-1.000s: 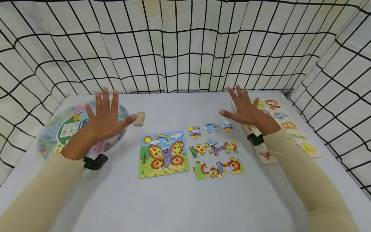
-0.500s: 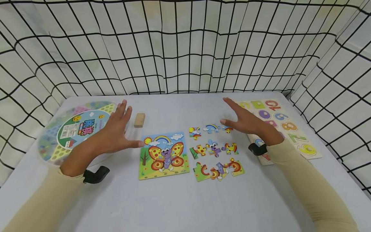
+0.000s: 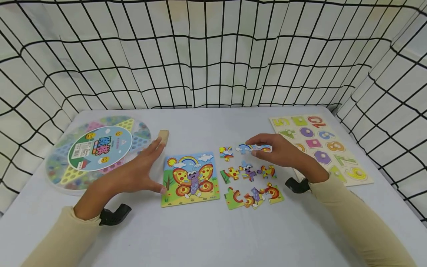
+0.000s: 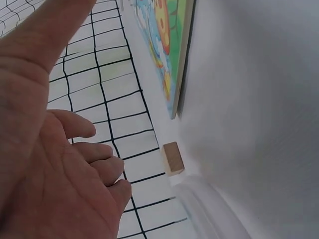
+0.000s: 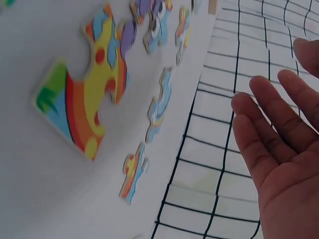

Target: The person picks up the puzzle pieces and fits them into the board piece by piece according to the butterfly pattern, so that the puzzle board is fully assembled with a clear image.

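1. In the middle of the tabletop (image 3: 186, 241), flat, a butterfly puzzle board (image 3: 191, 180); just to its right, nine loose puzzle pieces (image 3: 247, 172) in three rows.
2. By the left edge of the board in the head view, the left hand (image 3: 136, 172), with loosely bent fingers, thumb well apart, nothing held.
3. Over the far row of pieces, the right hand (image 3: 277, 150), with slightly bent fingers, a gap to the thumb, nothing held; parts of two pieces hidden behind it.
4. At left, a round game case (image 3: 100, 148) with a bright label, close to the left hand.
5. Beyond the board's far left corner, a wooden block (image 3: 164, 135), partly covered by left fingers in the head view, apart from them in the left wrist view.
6. At right, a slanted number board (image 3: 313, 143), its near left part behind the right hand and wrist.
7. On both wrists, black mounts (image 3: 115, 215) beside beige sleeves (image 3: 63, 237).
8. Underneath, a plain white surface with soft shadows.
9. Around the far side and both flanks, black netting (image 3: 205, 70) before pale walls.
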Demonstrator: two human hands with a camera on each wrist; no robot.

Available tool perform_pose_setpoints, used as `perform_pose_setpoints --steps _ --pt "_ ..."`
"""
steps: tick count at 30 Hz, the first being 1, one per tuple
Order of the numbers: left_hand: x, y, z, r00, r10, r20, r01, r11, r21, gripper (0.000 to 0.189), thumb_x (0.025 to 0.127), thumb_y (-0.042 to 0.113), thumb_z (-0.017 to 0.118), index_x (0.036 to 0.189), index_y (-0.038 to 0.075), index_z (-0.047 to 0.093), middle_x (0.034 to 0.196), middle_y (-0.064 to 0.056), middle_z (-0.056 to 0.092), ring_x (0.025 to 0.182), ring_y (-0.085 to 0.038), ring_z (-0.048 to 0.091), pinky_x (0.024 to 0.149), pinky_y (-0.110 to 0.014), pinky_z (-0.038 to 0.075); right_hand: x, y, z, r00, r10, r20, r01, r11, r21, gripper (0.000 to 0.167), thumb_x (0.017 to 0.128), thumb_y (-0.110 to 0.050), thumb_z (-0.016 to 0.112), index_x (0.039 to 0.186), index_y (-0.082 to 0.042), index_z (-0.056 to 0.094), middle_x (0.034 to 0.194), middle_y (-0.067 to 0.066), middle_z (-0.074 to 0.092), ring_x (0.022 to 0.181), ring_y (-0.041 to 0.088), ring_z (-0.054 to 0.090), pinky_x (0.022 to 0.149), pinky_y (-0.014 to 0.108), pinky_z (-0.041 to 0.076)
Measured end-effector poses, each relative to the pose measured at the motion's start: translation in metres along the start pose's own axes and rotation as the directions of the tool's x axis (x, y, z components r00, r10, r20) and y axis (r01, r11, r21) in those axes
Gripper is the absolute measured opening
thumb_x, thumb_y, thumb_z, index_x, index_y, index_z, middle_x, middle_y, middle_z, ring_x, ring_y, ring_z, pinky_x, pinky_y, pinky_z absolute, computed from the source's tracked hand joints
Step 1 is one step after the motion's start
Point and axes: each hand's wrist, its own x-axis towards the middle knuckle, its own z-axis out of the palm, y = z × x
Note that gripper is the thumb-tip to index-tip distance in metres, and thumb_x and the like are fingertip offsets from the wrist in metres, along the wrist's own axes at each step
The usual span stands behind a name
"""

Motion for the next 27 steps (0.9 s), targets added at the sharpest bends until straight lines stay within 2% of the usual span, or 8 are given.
perform_pose_setpoints --steps 5,10,18,25,27 --pt "-0.005 0.0 0.007 0.999 0.019 0.044 -0.018 1.0 -0.017 0.132 0.064 0.055 0.085 0.154 -0.002 0.007 0.161 -0.019 -0.001 0.145 -0.043 0.004 0.11 -0.061 0.017 -0.004 -0.01 0.012 0.996 -0.044 0.084 0.043 0.999 0.015 0.026 0.092 -0.013 0.069 0.116 -0.005 0.068 0.114 0.003 0.068 0.106 0.019 0.06 0.089 0.047 0.05" --pt "-0.007 -0.002 0.011 0.998 0.032 0.059 -0.03 0.999 -0.037 0.125 0.068 0.052 0.084 0.153 -0.005 0.012 0.161 -0.02 0.003 0.145 -0.043 0.008 0.11 -0.058 0.021 -0.008 -0.018 0.026 0.982 -0.038 0.186 0.032 0.999 0.038 0.024 0.092 -0.016 0.069 0.115 -0.008 0.07 0.112 0.001 0.069 0.1 0.014 0.06 0.081 0.04 0.053" --pt "-0.005 -0.002 0.017 0.995 0.043 0.087 -0.041 0.999 -0.024 0.123 0.067 0.052 0.085 0.153 -0.004 0.017 0.161 -0.019 0.005 0.144 -0.043 0.009 0.11 -0.057 0.023 -0.015 -0.031 0.046 0.962 -0.009 0.274 -0.012 0.997 0.075 0.024 0.092 -0.019 0.07 0.114 -0.012 0.071 0.112 -0.004 0.067 0.099 0.015 0.059 0.086 0.037 0.052" --pt "-0.008 -0.006 0.021 0.989 0.002 0.146 -0.001 1.0 -0.008 0.124 0.066 0.055 0.083 0.153 -0.003 0.016 0.161 -0.02 0.001 0.145 -0.043 0.005 0.11 -0.057 0.024 -0.019 -0.04 0.061 0.933 0.025 0.359 -0.057 0.995 0.079 0.028 0.09 -0.027 0.072 0.116 -0.016 0.072 0.113 -0.01 0.066 0.106 0.012 0.057 0.093 0.037 0.047" --pt "-0.01 -0.008 0.022 0.989 0.008 0.149 -0.007 1.0 -0.008 0.125 0.066 0.057 0.082 0.154 -0.002 0.016 0.161 -0.019 0.0 0.145 -0.042 0.005 0.109 -0.058 0.025 -0.02 -0.041 0.064 0.932 0.03 0.361 -0.057 0.996 0.062 0.031 0.09 -0.028 0.072 0.118 -0.015 0.071 0.114 -0.011 0.065 0.108 0.01 0.056 0.094 0.037 0.046"
